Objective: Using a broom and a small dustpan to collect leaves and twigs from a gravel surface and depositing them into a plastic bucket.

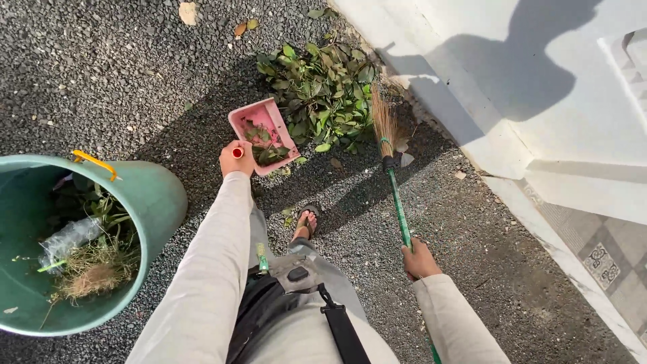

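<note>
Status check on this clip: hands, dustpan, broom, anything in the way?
Left hand gripping pink dustpan, some leaves in it. Right hand on green broom, bristles at leaf pile. Green bin at left, nothing blocking.

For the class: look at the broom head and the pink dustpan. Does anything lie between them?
Only the leaf pile lies there. The broom, in the right hand, touches its right edge; the pink dustpan, held by the left hand, sits at its left edge.
</note>
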